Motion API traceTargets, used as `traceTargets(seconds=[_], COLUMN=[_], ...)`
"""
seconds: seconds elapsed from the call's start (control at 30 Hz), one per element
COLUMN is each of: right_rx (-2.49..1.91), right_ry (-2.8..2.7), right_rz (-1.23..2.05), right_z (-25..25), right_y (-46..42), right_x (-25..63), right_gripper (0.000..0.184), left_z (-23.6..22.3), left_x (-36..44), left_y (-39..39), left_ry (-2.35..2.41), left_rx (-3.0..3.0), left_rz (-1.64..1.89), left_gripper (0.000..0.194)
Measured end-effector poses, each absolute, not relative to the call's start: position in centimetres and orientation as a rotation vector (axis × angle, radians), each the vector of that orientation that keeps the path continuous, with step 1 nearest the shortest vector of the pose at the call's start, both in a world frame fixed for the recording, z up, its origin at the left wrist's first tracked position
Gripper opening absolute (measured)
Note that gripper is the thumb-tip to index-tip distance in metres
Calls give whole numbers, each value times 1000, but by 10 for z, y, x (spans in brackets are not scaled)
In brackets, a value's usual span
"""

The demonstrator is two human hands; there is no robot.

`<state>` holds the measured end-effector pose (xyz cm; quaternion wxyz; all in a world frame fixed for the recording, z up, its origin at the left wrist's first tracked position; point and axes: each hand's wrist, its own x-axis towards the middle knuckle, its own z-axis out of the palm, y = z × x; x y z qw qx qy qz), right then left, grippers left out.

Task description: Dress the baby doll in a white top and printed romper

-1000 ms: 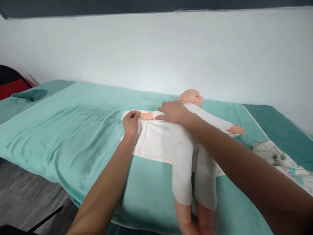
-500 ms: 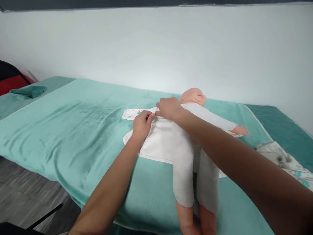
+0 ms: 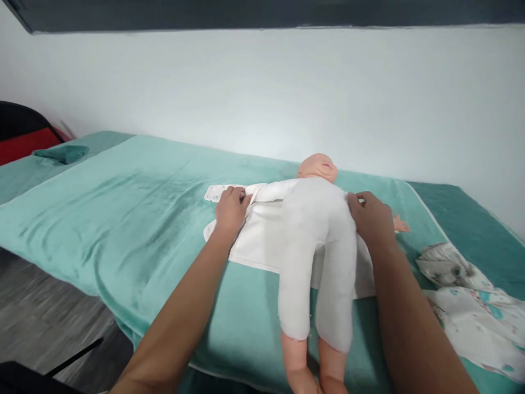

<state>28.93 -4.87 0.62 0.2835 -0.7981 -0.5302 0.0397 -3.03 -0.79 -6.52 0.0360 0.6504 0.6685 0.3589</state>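
Observation:
A baby doll [image 3: 315,219] with a white cloth body lies on its back, head away from me, legs toward me. Beneath it is spread an open white baby shirt [image 3: 258,241], one printed cuff showing at the left. My left hand [image 3: 232,209] pinches the shirt at its left sleeve, where the doll's arm is covered by cloth. Beside the doll's right-hand shoulder, my right hand [image 3: 370,216] has its fingers curled together; what they hold is hidden. Past that hand a bare doll hand [image 3: 401,224] sticks out.
A teal cover [image 3: 135,219] lies over the bed against a white wall [image 3: 246,93]. Crumpled printed baby clothes [image 3: 479,317] lie at the right. A red and black object [image 3: 28,137] stands at the far left, and grey floor [image 3: 49,323] shows below.
My right hand has moved from the left sleeve across the doll to its other side. My left hand stays at the left sleeve. The view has tilted up slightly.

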Motion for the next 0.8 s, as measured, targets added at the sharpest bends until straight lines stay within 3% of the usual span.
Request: traceTargets(seconds=[0.17,0.5,0.8], right_rx=[-2066,-1501,-1254], right_ry=[-1407,-1316,-1346], right_rz=[222,879,1119], right_z=[-4,-16,-19], right_y=[-53,-59,-58], right_x=[287,264,242], right_gripper=[46,86,90], left_z=[-61,-25,10], left_x=[-25,13,16], left_y=[-10,1,16], left_ry=[1953,1746,1651], left_rx=[2094,1719,1498], left_rz=[1165,1256,1358], left_gripper=[11,8,11])
